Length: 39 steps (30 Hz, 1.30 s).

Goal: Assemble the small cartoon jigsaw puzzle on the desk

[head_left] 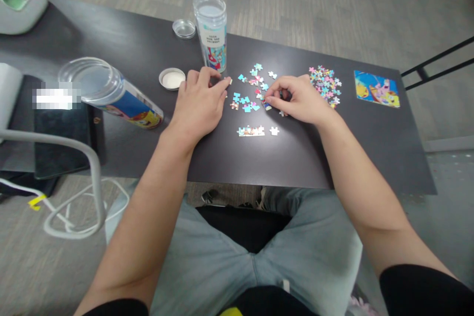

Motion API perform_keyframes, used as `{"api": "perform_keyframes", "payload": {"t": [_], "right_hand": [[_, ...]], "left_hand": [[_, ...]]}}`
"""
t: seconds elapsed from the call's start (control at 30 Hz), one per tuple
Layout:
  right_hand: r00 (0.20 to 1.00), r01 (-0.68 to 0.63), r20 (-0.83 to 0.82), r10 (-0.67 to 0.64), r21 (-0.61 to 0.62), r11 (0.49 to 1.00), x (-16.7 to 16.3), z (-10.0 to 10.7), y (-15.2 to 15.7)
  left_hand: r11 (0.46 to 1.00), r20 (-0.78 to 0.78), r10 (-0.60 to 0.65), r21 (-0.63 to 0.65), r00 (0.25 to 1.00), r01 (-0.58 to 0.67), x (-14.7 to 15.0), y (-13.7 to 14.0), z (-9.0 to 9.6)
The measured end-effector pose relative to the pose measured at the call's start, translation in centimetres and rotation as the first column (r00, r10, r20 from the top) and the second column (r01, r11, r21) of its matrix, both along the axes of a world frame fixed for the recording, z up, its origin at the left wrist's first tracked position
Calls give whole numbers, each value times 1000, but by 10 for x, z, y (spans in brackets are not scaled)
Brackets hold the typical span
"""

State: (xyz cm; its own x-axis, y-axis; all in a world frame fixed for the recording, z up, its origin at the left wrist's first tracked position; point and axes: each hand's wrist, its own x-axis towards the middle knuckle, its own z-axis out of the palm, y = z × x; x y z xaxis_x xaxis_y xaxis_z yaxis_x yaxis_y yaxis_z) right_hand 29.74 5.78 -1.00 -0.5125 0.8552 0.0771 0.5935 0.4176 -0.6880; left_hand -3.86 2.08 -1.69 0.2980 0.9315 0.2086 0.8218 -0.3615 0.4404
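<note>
My right hand (296,98) is closed in a pinch, with a small dark blue puzzle piece (266,104) at its thumb and fingertips. On the other side of the loose puzzle pieces (246,101), my left hand (202,103) rests low over the table with bent fingers. A pale puzzle piece (230,80) shows at its fingertips, partly covered by them. Nearer to me lies a short joined strip of puzzle pieces (251,131), with a single puzzle piece (274,131) just right of it. Some pieces under my right hand are partly hidden.
A puzzle-piece heap (326,84) and a cartoon picture card (376,89) lie right on the dark table (385,148). Open clear canisters (213,34) (118,94) stand left and behind, with round lids (184,29) (172,79). A black tablet-like slab (62,140) and white cable (74,232) are far left.
</note>
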Motion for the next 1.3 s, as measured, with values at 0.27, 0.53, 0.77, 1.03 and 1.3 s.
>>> {"api": "perform_keyframes", "payload": {"t": [0.27,0.53,0.77,1.03,1.3], "right_hand": [[999,45,6,-46,69,997,-3,-5,-3],[999,21,45,-26,92,996,-4,0,-3],[997,11,79,-21,130,991,-4,0,-3],[998,3,63,-10,107,994,-4,1,-3],[997,7,72,-14,100,995,-5,3,-4]], "left_hand": [[999,23,42,-7,999,-42,3,-2,17],[1000,37,-13,6,999,13,10,-5,13],[999,25,-48,-4,999,48,7,-3,12],[998,29,-53,-27,998,54,0,1,16],[1000,50,-2,-12,999,3,-6,0,10]]}}
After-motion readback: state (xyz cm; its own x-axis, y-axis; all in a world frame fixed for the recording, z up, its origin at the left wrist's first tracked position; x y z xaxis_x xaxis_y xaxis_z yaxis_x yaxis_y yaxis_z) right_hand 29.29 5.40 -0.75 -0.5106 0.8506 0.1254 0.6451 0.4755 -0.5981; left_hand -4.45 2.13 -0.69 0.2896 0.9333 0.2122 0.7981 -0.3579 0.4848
